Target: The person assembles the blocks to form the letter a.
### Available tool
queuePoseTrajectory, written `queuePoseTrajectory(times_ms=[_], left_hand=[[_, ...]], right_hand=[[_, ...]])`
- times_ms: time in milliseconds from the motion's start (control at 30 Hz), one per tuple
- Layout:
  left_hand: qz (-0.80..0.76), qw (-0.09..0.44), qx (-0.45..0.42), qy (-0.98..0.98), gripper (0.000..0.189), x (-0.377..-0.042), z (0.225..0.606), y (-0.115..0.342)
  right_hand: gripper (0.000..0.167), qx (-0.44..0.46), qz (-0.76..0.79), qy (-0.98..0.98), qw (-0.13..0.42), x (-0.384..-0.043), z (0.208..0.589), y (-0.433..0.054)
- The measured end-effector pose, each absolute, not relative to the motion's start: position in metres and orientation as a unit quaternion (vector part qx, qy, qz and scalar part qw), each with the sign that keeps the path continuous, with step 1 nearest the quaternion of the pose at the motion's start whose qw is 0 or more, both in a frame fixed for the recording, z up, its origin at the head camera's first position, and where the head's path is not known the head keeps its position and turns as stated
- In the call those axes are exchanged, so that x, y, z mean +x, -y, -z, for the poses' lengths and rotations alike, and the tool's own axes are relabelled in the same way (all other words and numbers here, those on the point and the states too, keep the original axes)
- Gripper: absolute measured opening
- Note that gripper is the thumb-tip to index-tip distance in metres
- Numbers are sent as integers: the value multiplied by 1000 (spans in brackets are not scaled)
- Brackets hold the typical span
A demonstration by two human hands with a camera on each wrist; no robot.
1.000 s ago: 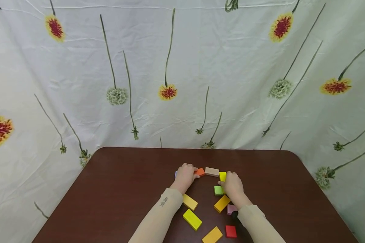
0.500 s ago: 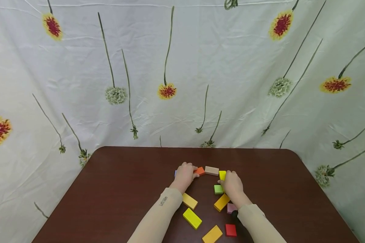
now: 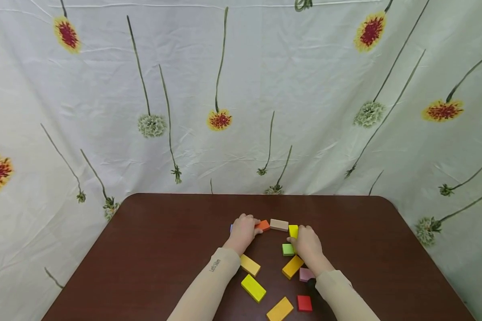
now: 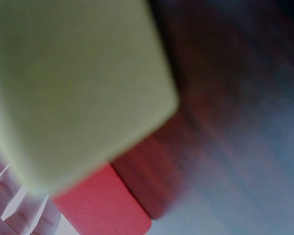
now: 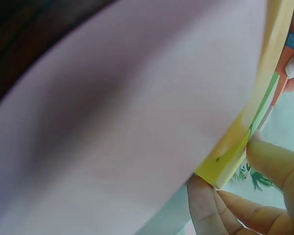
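Observation:
On the far half of the table, my left hand [image 3: 242, 232] reaches over a row of wooden blocks. Its thumb and a finger pinch the left end of an orange block [image 3: 263, 225]; a blue block [image 3: 231, 228] shows just beyond the hand. A beige block [image 3: 279, 224] lies to the right of the orange one. My right hand [image 3: 308, 244] pinches a yellow block [image 5: 216, 169] between thumb and fingers, at the row's right end. In the left wrist view, a red block [image 4: 108, 203] lies near the left fingers [image 4: 22, 213], partly hidden by a blurred pale yellow block [image 4: 78, 88].
A green block [image 3: 288, 249] lies beside the right hand. Nearer are orange-yellow [image 3: 292, 267], pink [image 3: 306, 274], red [image 3: 304, 303] and amber blocks [image 3: 280, 309], plus pale yellow [image 3: 250, 265] and lime-yellow ones [image 3: 253, 288]. The brown table [image 3: 144, 258] ends before a flowered cloth [image 3: 313, 89].
Both hands keep their places on the blocks. Only the head view has shifted very slightly.

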State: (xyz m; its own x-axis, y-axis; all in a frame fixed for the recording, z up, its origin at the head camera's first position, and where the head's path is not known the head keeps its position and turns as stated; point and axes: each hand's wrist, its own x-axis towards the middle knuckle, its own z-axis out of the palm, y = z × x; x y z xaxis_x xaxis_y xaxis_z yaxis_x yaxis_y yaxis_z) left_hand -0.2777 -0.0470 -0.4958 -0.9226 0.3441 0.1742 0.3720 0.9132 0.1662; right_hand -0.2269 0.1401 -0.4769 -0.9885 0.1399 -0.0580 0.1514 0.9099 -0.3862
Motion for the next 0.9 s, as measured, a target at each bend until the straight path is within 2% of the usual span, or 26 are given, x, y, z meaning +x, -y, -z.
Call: queuePoseTrajectory(times_ms=[300, 900], left_hand=[[107, 70, -183, 975, 34, -277, 496, 47], [106, 73, -183, 975, 35, -278, 498, 47]], right_hand=[[52, 54, 247, -967, 19, -223, 477, -150], [56, 68, 262, -962, 22, -219, 485, -152]])
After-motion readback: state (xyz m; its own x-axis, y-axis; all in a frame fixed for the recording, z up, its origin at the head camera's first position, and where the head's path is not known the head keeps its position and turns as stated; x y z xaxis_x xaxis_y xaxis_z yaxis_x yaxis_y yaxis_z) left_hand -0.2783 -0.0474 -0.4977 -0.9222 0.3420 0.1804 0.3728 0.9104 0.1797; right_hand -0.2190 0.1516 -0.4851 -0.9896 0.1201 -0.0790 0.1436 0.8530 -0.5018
